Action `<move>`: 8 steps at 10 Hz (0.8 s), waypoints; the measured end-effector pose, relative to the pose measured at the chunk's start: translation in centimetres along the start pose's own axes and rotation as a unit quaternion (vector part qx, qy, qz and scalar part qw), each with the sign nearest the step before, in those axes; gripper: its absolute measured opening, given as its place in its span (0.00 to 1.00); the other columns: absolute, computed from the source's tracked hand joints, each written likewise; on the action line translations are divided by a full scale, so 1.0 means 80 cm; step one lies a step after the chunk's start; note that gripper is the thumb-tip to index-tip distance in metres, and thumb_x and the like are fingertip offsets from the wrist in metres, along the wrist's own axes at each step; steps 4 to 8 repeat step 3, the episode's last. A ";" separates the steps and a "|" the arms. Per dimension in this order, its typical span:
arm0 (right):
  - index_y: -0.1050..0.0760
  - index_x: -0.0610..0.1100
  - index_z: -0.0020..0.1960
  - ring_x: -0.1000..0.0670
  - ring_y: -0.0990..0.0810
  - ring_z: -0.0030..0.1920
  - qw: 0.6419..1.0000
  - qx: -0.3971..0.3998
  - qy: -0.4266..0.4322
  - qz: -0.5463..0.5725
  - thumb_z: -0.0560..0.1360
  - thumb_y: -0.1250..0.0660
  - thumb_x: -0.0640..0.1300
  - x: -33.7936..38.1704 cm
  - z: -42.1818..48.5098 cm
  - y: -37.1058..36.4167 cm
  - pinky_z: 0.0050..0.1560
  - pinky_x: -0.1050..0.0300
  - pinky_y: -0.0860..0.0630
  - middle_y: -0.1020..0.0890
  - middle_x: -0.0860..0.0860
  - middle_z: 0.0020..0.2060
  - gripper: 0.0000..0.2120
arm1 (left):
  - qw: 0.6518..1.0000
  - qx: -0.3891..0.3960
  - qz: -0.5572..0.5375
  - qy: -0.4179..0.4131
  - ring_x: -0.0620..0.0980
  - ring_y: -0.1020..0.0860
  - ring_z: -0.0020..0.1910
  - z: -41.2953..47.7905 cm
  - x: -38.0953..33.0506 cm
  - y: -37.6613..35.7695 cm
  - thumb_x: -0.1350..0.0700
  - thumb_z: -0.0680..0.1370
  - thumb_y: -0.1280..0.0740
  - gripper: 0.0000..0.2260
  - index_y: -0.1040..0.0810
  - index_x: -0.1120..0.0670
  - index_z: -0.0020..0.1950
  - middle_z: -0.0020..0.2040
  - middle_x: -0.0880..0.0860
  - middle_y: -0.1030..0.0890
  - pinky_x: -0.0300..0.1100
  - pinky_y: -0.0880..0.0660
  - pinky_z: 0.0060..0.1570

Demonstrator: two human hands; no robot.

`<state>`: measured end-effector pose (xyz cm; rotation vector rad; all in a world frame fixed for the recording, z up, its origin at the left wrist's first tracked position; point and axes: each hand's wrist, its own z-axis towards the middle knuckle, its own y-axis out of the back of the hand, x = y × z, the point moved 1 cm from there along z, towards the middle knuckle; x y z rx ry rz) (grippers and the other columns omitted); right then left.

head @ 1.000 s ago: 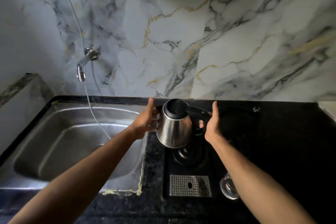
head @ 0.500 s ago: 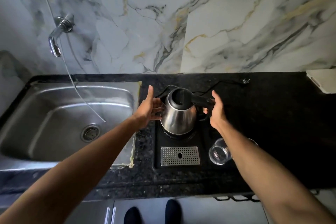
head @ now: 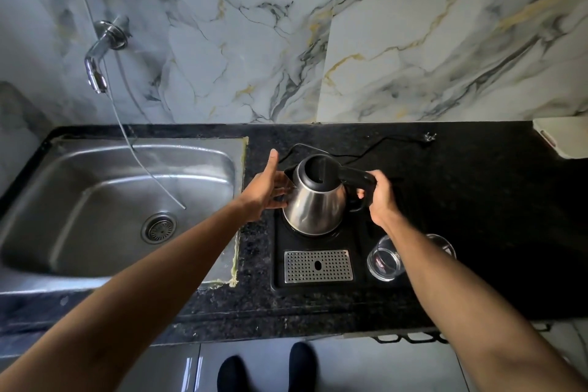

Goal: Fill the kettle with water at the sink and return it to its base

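Note:
A steel kettle [head: 315, 204] with a black lid and handle stands on its black base tray [head: 359, 232] on the dark counter, right of the steel sink [head: 95, 200]. My right hand [head: 380, 197] is wrapped around the kettle's black handle. With fingers spread, my left hand [head: 265, 188] rests flat against the kettle's left side by the spout. A chrome tap [head: 98, 57] juts from the marble wall above the sink's left part, and no water runs from it.
A perforated metal drip grate [head: 318, 266] lies in the tray's front. A clear glass [head: 385, 259] lies beside it, partly under my right forearm. A thin hose [head: 140, 162] hangs into the sink. A black cord [head: 397, 140] runs behind the kettle. A white object [head: 563, 137] sits at the far right.
The kettle came down from above the base and now sits on it. My right hand closed around the handle. The camera tilted downward, showing the floor and feet.

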<state>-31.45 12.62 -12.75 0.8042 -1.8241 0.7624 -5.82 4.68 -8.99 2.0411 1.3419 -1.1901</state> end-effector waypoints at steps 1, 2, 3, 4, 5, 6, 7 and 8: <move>0.19 0.46 0.33 0.47 0.22 0.35 0.998 0.009 -0.021 -0.050 0.78 0.41 0.48 0.008 0.003 0.003 0.44 0.52 0.26 0.19 0.49 0.28 0.19 | 1.000 0.014 0.012 0.012 0.49 0.21 0.56 0.003 -0.003 0.003 0.16 0.57 0.44 0.59 0.33 0.59 0.73 0.64 0.55 0.22 0.53 0.19 0.51; 0.19 0.47 0.42 0.47 0.20 0.43 0.989 0.048 -0.047 -0.129 0.79 0.41 0.52 0.021 0.005 0.014 0.48 0.51 0.26 0.16 0.50 0.35 0.16 | 0.997 0.026 0.057 0.034 0.54 0.27 0.67 -0.008 -0.012 0.003 0.16 0.56 0.47 0.59 0.33 0.57 0.74 0.65 0.53 0.22 0.57 0.25 0.59; 0.18 0.42 0.47 0.49 0.20 0.48 0.950 0.048 -0.011 -0.308 0.79 0.42 0.61 0.065 0.016 0.014 0.51 0.49 0.29 0.16 0.47 0.45 0.25 | 0.990 0.016 0.136 -0.021 0.59 0.36 0.75 -0.018 -0.035 0.016 0.23 0.69 0.52 0.47 0.37 0.55 0.77 0.77 0.55 0.34 0.58 0.36 0.69; 0.18 0.42 0.47 0.49 0.20 0.48 0.950 0.048 -0.011 -0.308 0.79 0.42 0.61 0.065 0.016 0.014 0.51 0.49 0.29 0.16 0.47 0.45 0.25 | 0.990 0.016 0.136 -0.021 0.59 0.36 0.75 -0.018 -0.035 0.016 0.23 0.69 0.52 0.47 0.37 0.55 0.77 0.77 0.55 0.34 0.58 0.36 0.69; 0.18 0.42 0.47 0.49 0.20 0.48 0.950 0.048 -0.011 -0.308 0.79 0.42 0.61 0.065 0.016 0.014 0.51 0.49 0.29 0.16 0.47 0.45 0.25 | 0.990 0.016 0.136 -0.021 0.59 0.36 0.75 -0.018 -0.035 0.016 0.23 0.69 0.52 0.47 0.37 0.55 0.77 0.77 0.55 0.34 0.58 0.36 0.69; 0.18 0.42 0.47 0.49 0.20 0.48 0.950 0.048 -0.011 -0.308 0.79 0.42 0.61 0.065 0.016 0.014 0.51 0.49 0.29 0.16 0.47 0.45 0.25 | 0.990 0.016 0.136 -0.021 0.59 0.36 0.75 -0.018 -0.035 0.016 0.23 0.69 0.52 0.47 0.37 0.55 0.77 0.77 0.55 0.34 0.58 0.36 0.69; 0.18 0.42 0.47 0.49 0.20 0.48 0.950 0.048 -0.011 -0.308 0.79 0.42 0.61 0.065 0.016 0.014 0.51 0.49 0.29 0.16 0.47 0.45 0.25 | 0.990 0.016 0.136 -0.021 0.59 0.36 0.75 -0.018 -0.035 0.016 0.23 0.69 0.52 0.47 0.37 0.55 0.77 0.77 0.55 0.34 0.58 0.36 0.69; 0.18 0.42 0.47 0.49 0.20 0.48 0.950 0.048 -0.011 -0.308 0.79 0.42 0.61 0.065 0.016 0.014 0.51 0.49 0.29 0.16 0.47 0.45 0.25 | 0.990 0.016 0.136 -0.021 0.59 0.36 0.75 -0.018 -0.035 0.016 0.23 0.69 0.52 0.47 0.37 0.55 0.77 0.77 0.55 0.34 0.58 0.36 0.69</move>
